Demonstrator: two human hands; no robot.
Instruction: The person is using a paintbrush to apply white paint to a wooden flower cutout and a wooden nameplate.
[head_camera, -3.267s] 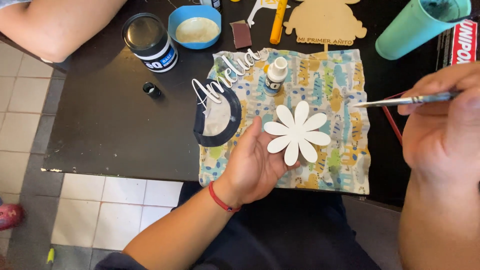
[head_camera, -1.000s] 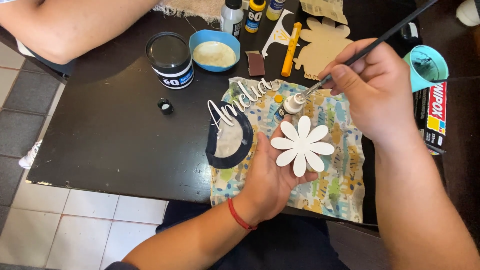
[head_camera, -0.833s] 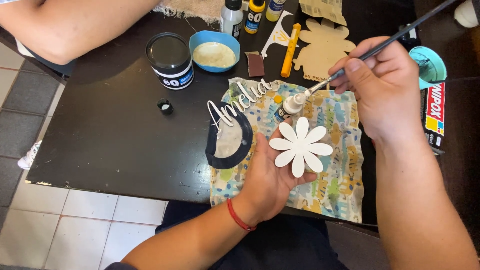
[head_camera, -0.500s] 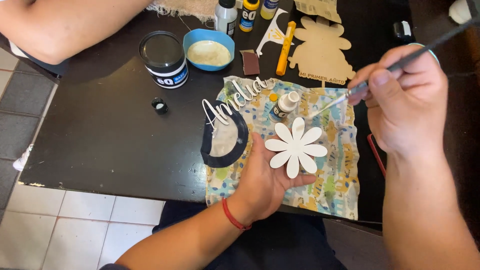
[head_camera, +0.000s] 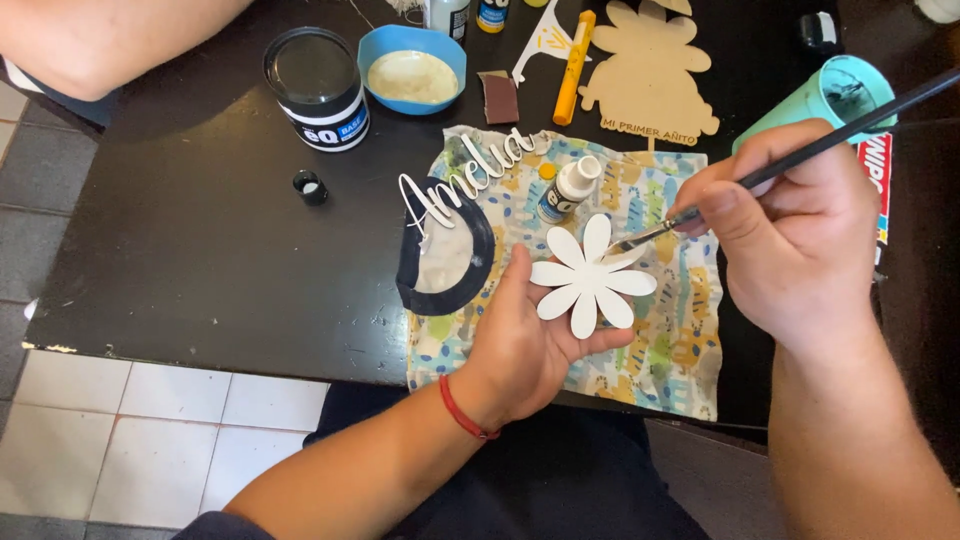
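Black round jar (head_camera: 318, 88), far left on the table: black lid, black label with white print. Small white squeeze bottle (head_camera: 565, 188) lying on the patterned cloth, centre: dark blue label with yellow patch. Red-and-white printed package (head_camera: 876, 190) at far right, partly hidden behind the hand. Two bottles at far edge, cropped.

Head view, steeply down, close

The left hand (head_camera: 525, 345) is covering the underside of the white flower (head_camera: 592, 277), so its grip there is not showing. The paintbrush (head_camera: 800, 150) is running off the right edge, and its handle is partly hiding inside the right hand (head_camera: 795, 240). Bottles (head_camera: 470, 12) are getting cut off by the top edge.
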